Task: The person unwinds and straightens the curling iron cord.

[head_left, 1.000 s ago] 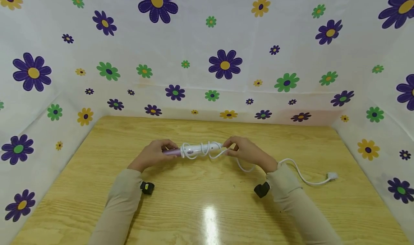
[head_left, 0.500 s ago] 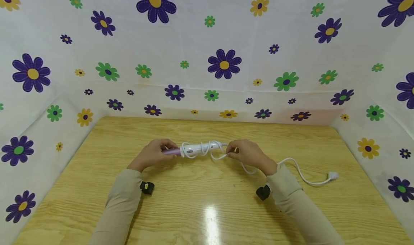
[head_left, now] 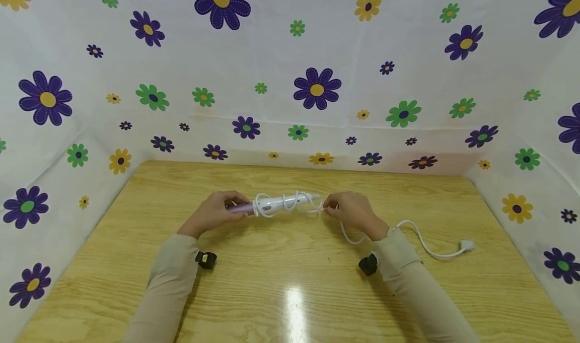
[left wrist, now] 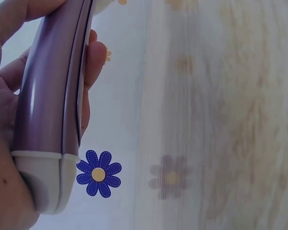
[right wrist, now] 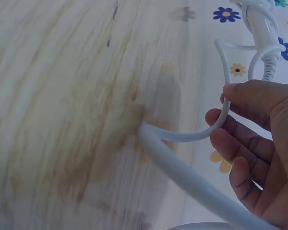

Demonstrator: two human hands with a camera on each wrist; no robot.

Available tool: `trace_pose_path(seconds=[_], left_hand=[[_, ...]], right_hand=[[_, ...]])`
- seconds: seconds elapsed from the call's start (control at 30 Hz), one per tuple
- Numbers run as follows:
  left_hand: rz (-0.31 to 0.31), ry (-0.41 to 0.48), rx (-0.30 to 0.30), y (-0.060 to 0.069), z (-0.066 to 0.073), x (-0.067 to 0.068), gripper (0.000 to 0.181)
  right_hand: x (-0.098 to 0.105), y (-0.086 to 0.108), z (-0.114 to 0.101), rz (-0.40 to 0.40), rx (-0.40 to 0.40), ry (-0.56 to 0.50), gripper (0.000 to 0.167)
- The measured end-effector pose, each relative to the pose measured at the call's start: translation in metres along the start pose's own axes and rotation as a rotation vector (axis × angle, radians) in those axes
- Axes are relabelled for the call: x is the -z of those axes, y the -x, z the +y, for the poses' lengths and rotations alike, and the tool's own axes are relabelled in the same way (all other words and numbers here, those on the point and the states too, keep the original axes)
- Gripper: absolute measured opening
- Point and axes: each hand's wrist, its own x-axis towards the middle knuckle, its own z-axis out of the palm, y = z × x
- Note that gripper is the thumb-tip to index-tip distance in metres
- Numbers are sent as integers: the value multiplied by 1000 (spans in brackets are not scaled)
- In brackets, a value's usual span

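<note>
A hair straightener (head_left: pixel 273 205), with a white handle and purple end, is held nearly level above the table. My left hand (head_left: pixel 212 213) grips its purple part; the left wrist view shows the thumb and fingers around the purple body (left wrist: pixel 45 96), its white tip against the palm. A white power cord (head_left: pixel 348 238) winds in loose loops around the handle. My right hand (head_left: pixel 353 213) is just beyond the handle's cord end, pinching the cord between thumb and fingertips; in the right wrist view the pinched cord (right wrist: pixel 192 187) curves below the fingers, close to the camera.
The cord's free end trails past my right wrist to a white plug (head_left: pixel 467 245) on the right of the wooden table (head_left: pixel 254 282). White cloth (head_left: pixel 272 46) with printed flowers stands along the back and both sides.
My right hand has shifted slightly right, away from the handle, drawing the cord into a loop near the handle's end. My left hand keeps its grip on the hair straightener.
</note>
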Motion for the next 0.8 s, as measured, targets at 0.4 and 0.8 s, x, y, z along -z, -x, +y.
trace_pose_path(seconds=[0.4, 0.8], left_hand=[[-35, 15, -17, -3, 6, 0, 34], [-81, -22, 7, 0, 11, -5, 31]], right_hand=[[4, -6, 11, -32, -43, -71, 11], [18, -11, 11, 33, -58, -97, 14]])
